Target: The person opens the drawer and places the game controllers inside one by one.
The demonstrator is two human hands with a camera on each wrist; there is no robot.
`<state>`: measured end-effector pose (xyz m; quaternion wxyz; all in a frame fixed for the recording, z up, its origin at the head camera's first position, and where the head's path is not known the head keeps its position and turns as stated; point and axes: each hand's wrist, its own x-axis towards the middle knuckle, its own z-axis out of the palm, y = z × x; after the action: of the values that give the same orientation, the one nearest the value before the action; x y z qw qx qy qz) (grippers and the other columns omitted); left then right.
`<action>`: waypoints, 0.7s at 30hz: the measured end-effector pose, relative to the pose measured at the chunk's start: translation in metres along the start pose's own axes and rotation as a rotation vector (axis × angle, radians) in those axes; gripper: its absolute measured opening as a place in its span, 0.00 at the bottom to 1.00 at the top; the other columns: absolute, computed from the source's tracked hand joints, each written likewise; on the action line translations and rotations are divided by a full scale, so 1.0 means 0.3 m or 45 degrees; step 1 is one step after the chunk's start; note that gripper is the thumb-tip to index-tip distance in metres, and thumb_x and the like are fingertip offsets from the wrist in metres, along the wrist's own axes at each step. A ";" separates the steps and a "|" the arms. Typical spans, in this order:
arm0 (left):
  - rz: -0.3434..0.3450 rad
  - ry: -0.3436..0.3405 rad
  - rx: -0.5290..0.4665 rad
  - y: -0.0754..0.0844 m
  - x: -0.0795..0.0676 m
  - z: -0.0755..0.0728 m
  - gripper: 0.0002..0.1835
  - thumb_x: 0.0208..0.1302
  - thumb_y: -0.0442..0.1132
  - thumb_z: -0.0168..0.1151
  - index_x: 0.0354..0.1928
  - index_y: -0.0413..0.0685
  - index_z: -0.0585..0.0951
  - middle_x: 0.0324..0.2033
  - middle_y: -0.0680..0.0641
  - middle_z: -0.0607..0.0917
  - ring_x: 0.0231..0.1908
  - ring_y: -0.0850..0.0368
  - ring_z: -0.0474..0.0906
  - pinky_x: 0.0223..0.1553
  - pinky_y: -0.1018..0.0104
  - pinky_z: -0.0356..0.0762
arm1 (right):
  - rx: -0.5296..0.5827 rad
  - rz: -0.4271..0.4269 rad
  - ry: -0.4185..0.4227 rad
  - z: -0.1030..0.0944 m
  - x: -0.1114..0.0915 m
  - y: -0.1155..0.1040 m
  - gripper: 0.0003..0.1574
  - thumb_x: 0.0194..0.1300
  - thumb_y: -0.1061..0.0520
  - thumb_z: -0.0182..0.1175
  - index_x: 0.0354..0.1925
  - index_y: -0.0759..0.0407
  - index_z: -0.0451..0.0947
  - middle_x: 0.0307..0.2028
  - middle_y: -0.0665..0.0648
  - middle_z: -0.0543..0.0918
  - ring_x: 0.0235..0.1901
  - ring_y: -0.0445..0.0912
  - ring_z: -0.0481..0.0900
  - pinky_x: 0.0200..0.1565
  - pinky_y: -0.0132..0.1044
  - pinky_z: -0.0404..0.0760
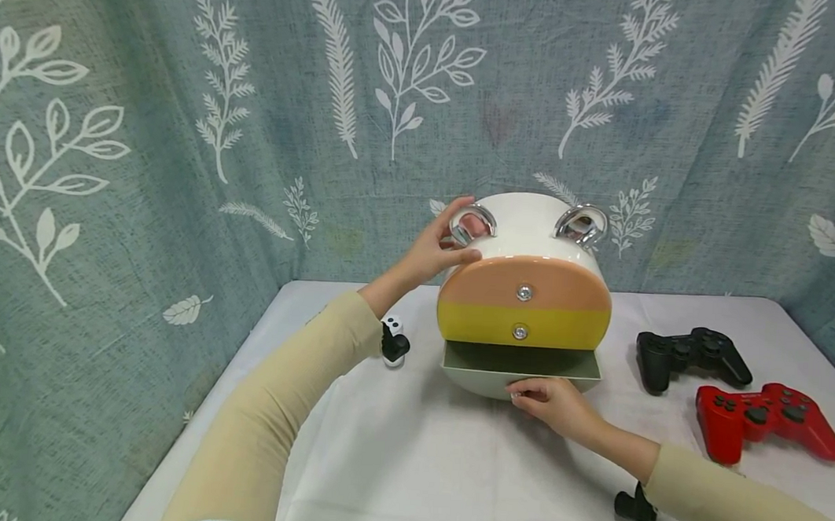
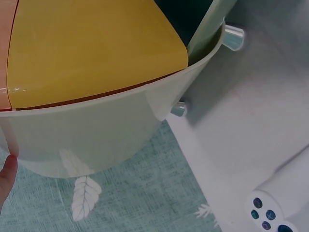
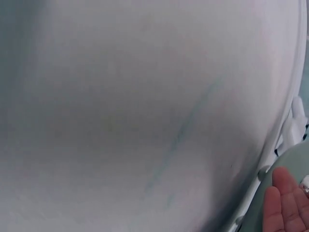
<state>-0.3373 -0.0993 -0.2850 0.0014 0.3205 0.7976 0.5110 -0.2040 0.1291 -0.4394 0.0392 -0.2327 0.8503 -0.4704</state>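
Observation:
A rounded white drawer box (image 1: 526, 219) with silver ring ears stands on the table. Its orange drawer front (image 1: 487, 280) and yellow drawer front (image 1: 471, 322) are closed, while the pale green bottom drawer (image 1: 468, 380) is pulled out. My left hand (image 1: 435, 250) holds the box's upper left, thumb at the front edge and fingers around the left ring ear (image 1: 489, 215). In the left wrist view a fingertip (image 2: 10, 166) touches the box's side. With thumb and fingers my right hand (image 1: 558, 409) pinches the bottom drawer's small knob (image 1: 513, 395), mostly hidden by the fingers.
To the right lie a black game controller (image 1: 692, 355) and a red game controller (image 1: 770, 421). A white game controller (image 1: 393, 322), partly hidden by the left wrist camera, lies left of the box. Behind the table hangs a leaf-patterned curtain (image 1: 254, 126).

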 end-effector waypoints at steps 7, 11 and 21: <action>0.012 -0.006 0.007 -0.003 0.004 0.000 0.56 0.36 0.71 0.62 0.70 0.64 0.53 0.69 0.52 0.55 0.59 0.52 0.65 0.59 0.52 0.63 | 0.040 0.017 -0.053 0.003 -0.029 -0.020 0.14 0.61 0.61 0.58 0.45 0.65 0.80 0.41 0.62 0.83 0.28 0.47 0.81 0.29 0.29 0.77; -0.008 -0.017 -0.010 0.003 0.005 -0.002 0.47 0.50 0.57 0.65 0.70 0.65 0.53 0.69 0.52 0.54 0.59 0.51 0.65 0.60 0.52 0.62 | 0.043 0.024 -0.077 0.006 -0.044 -0.033 0.15 0.62 0.61 0.57 0.46 0.64 0.80 0.40 0.62 0.83 0.28 0.44 0.79 0.27 0.29 0.76; -0.010 -0.002 0.023 0.002 0.002 0.006 0.43 0.57 0.45 0.64 0.71 0.61 0.52 0.69 0.51 0.55 0.60 0.49 0.65 0.59 0.53 0.63 | 0.030 0.045 -0.099 0.022 -0.085 -0.045 0.14 0.63 0.60 0.57 0.46 0.61 0.80 0.38 0.59 0.84 0.25 0.41 0.76 0.25 0.28 0.73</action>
<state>-0.3368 -0.0975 -0.2852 0.0012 0.3176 0.8035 0.5035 -0.1745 0.1289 -0.4360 0.0832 -0.2351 0.8465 -0.4704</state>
